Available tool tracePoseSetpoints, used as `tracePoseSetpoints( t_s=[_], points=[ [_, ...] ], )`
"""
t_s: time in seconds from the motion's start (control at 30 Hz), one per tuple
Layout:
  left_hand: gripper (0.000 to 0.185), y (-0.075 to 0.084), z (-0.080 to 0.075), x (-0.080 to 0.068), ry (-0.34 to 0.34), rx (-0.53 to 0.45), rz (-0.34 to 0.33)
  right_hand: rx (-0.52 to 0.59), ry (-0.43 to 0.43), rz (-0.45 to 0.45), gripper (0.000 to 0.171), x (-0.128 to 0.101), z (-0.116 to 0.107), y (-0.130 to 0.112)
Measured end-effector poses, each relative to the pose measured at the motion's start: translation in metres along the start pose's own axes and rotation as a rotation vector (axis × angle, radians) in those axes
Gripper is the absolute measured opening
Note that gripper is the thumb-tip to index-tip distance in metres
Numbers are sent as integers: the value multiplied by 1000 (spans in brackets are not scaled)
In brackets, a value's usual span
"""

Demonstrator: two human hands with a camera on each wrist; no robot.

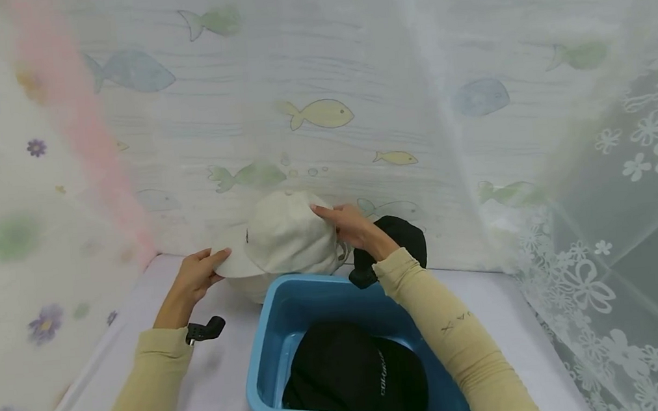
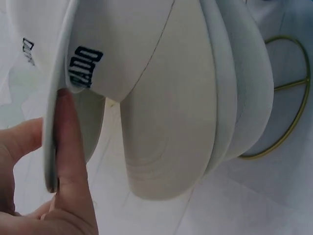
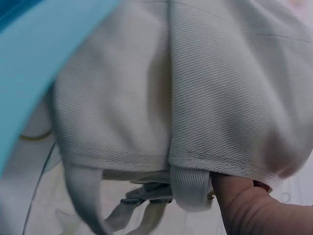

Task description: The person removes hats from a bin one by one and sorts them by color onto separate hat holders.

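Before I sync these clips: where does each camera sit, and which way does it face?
Head: on the head, looking down at the white cap above the blue tub; both hands and sleeves show.
Left wrist: beneath the brim; left hand shows.
Right wrist: behind the cap's back strap; a fingertip shows.
All share the white cap.

Blue tub (image 1: 260, 361) and curtain (image 1: 352, 66) hem the caps (image 1: 284, 235).

Lettering on white cap (image 2: 161, 98) & black cap (image 1: 356, 376), unreadable.
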State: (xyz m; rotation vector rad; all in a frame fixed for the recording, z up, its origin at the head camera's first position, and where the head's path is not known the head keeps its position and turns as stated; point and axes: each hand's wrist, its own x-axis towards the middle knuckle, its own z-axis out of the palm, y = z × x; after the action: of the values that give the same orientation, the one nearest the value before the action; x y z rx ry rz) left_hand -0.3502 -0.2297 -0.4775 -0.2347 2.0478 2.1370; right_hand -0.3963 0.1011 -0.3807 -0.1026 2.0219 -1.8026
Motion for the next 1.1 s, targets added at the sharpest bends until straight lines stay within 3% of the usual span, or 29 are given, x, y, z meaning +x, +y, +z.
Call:
tracePoseSetpoints(
  t_s=[0.07,0.2,0.27,0.37,0.57,0.8,1.1],
  points=[
    [76,1,4,1,34,14,21,-15,-15,3,43,-2,-1,1],
    [74,2,9,0,84,42,69,-8,-67,29,69,-4,-4,5],
    [71,3,12,0,101,54,91,-24,-69,35,69,-4,-5,6],
    [67,5,16,1,105,70,116,-69,-38,40,73,-4,-6,6],
    [65,4,23,5,116,99,173,-84,41,51,102,-2,-5,8],
    [65,-20,24,3,124,91,167,-164,71,73,106,-6,-2,16],
    [62,-41,26,-2,146,137,206,-313,35,95,100,-16,1,15]
  ],
)
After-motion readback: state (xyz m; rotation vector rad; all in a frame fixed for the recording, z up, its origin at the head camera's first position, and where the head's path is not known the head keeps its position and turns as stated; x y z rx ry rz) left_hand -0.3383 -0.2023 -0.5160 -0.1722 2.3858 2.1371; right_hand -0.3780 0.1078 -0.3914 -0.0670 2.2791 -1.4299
